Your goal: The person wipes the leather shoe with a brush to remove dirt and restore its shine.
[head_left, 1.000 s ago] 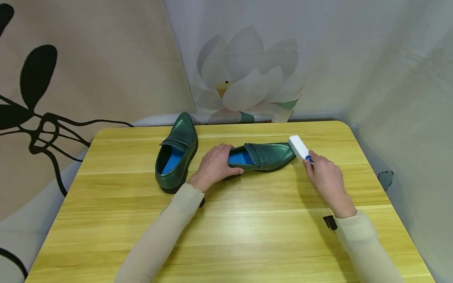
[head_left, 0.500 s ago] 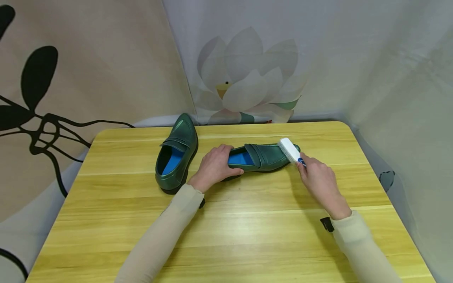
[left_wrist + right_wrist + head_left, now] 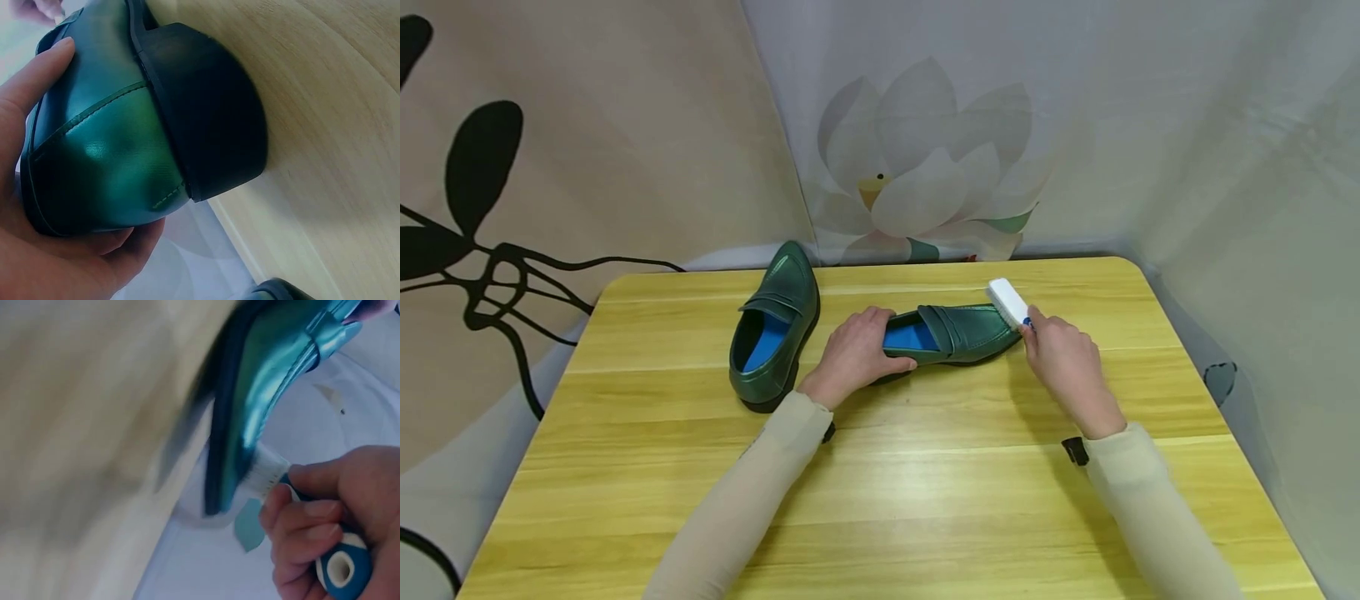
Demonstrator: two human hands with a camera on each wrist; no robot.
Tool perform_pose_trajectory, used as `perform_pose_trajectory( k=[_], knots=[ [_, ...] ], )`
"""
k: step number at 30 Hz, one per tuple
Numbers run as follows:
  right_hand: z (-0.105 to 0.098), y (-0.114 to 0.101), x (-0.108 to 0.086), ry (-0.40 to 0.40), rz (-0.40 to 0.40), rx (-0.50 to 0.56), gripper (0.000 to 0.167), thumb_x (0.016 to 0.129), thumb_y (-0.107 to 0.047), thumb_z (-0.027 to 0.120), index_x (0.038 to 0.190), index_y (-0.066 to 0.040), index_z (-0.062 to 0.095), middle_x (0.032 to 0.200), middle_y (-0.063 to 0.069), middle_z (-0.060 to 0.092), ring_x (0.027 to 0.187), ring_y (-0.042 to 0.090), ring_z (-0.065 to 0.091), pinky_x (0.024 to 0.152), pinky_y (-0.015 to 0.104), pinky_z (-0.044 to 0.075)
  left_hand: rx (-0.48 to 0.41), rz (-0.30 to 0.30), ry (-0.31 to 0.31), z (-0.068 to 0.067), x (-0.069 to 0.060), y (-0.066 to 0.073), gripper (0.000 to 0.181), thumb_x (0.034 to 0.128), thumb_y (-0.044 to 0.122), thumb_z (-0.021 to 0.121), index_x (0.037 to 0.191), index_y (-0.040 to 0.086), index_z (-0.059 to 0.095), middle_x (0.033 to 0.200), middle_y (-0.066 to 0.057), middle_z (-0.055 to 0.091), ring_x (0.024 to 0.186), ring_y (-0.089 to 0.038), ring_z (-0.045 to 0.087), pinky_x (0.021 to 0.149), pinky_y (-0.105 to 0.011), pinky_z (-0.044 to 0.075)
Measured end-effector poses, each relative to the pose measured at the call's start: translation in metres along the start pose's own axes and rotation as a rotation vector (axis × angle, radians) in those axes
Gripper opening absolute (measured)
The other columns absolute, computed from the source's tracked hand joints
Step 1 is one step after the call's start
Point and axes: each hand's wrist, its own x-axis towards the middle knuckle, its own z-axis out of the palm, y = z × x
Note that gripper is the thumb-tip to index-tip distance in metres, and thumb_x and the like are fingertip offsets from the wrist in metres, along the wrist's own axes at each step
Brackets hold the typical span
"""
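Note:
A green loafer with a blue insole lies sideways near the middle of the table, toe to the right. My left hand grips its heel end; in the left wrist view the thumb and fingers wrap the green heel above the black sole. My right hand holds a white brush by its blue and white handle. The bristles touch the upper near the toe. The matching loafer stands to the left of my left hand, toe pointing away.
Both shoes rest on a yellow wooden table with rounded far corners. Behind it hangs a pale curtain printed with a large flower. A black strap shows at my right wrist.
My right hand has moved the brush leftward onto the toe, then slightly up toward the far side of the shoe. The left hand and both loafers have stayed nearly in place.

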Motion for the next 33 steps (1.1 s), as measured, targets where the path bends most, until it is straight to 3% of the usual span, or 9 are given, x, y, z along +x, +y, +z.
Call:
perform_pose_trajectory(
  k=[8,12,18,24,27,33],
  knots=[
    [0.000,-0.032,0.023,-0.182,-0.022,0.097,0.046,0.107,-0.022,0.060,0.144,0.005,0.057,0.098,0.021,0.071,0.058,0.023,0.052,0.048,0.036,0.042,-0.004,-0.014,-0.017,0.001,0.000,0.001,0.086,0.0817,0.056,0.084,0.144,0.003,0.056,0.140,-0.016,0.060,0.114,-0.033,0.061,0.097,-0.051,0.053],
    [-0.001,-0.035,0.023,-0.211,-0.016,0.127,0.047,0.108,-0.025,0.058,0.146,0.003,0.055,0.097,0.018,0.070,0.055,0.021,0.048,0.048,0.034,0.039,-0.006,-0.012,-0.009,0.001,0.000,0.001,0.086,0.0816,0.056,0.084,0.143,0.003,0.056,0.139,-0.016,0.061,0.113,-0.032,0.061,0.096,-0.050,0.053],
    [-0.007,-0.012,0.016,-0.175,0.056,0.109,0.046,0.108,-0.023,0.057,0.145,0.005,0.056,0.104,0.028,0.070,0.053,0.024,0.050,0.045,0.036,0.039,0.004,-0.007,-0.004,0.001,0.001,0.002,0.086,0.0817,0.056,0.084,0.143,0.003,0.057,0.138,-0.016,0.061,0.112,-0.033,0.061,0.096,-0.050,0.053],
    [-0.014,0.012,0.009,-0.106,0.120,0.087,0.045,0.108,-0.020,0.056,0.144,0.007,0.055,0.115,0.035,0.068,0.061,0.032,0.056,0.047,0.041,0.041,0.013,-0.009,-0.003,0.001,0.001,0.001,0.086,0.0821,0.056,0.084,0.143,0.002,0.057,0.138,-0.016,0.061,0.112,-0.033,0.061,0.096,-0.050,0.053],
    [-0.013,0.012,0.005,-0.096,0.094,0.082,0.045,0.107,-0.019,0.057,0.143,0.008,0.056,0.114,0.034,0.068,0.062,0.031,0.056,0.048,0.042,0.041,0.012,-0.012,-0.004,0.001,0.000,0.001,0.085,0.0821,0.056,0.084,0.143,0.003,0.057,0.138,-0.016,0.061,0.112,-0.033,0.061,0.096,-0.050,0.053],
    [-0.005,-0.003,-0.009,-0.086,-0.052,0.092,0.044,0.105,-0.019,0.062,0.141,0.007,0.058,0.092,0.024,0.070,0.055,0.024,0.051,0.045,0.037,0.038,0.010,-0.011,-0.005,0.001,0.001,0.000,0.085,0.0823,0.056,0.083,0.143,0.003,0.057,0.139,-0.016,0.061,0.113,-0.033,0.061,0.096,-0.050,0.053]
  ],
)
